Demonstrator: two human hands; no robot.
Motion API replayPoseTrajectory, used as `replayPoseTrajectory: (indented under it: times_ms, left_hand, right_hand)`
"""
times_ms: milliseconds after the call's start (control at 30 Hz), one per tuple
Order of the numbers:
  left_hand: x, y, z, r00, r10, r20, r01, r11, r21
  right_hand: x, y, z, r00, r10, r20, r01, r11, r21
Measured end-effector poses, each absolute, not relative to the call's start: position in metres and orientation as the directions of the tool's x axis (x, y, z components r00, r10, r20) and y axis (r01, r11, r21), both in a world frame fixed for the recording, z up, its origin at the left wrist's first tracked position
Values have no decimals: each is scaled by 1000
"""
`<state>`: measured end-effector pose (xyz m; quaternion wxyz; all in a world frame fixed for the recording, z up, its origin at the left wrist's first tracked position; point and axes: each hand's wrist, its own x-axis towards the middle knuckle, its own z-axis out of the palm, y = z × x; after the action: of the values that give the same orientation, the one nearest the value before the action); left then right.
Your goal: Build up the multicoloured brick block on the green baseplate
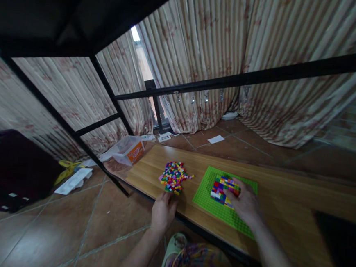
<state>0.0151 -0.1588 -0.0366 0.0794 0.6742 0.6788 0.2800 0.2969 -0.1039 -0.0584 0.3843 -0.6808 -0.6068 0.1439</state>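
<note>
A low build of coloured toy bricks [218, 190] sits on a green studded baseplate [205, 201] at the right of the wooden board. My right hand [246, 202] is on the right side of this build, thumb over its near part and fingers at its far corner, with bricks showing between them. Loose small bricks [173, 175] of many colours lie in a pile left of the baseplate. At the pile's near edge is my left hand [163, 210], fingers curled together; whatever is between the fingertips is too small to make out.
A clear plastic box [127, 149] with an orange label stands beyond the board's left end. A dark flat object [340, 241] lies at the right. Black metal frame bars [200, 84] cross in front of patterned curtains [203, 41]. White paper [216, 139] lies on the tiled floor.
</note>
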Motion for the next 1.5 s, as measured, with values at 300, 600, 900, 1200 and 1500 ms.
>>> replayPoseTrajectory:
  times_ms: [300, 600, 900, 1200, 1500]
  left_hand:
    - [22, -136, -42, -30, 953, 303, 869, -125, 479]
    - [17, -126, -48, 117, 907, 405, 904, -266, 334]
    - [15, -119, -52, 234, 850, 473, 914, -358, 192]
    - [16, -104, -49, 263, 842, 472, 935, -342, 89]
    - [19, -104, -48, 335, 821, 463, 902, -421, 94]
  right_hand:
    - [301, -110, -55, 208, 950, 234, 692, 27, -722]
    - [303, -112, -47, 189, 957, 220, 675, 36, -737]
    - [302, -113, -44, 206, 956, 210, 660, 23, -751]
    - [306, -113, -40, 189, 960, 205, 590, 56, -805]
    - [315, -114, -38, 191, 970, 148, 554, 18, -832]
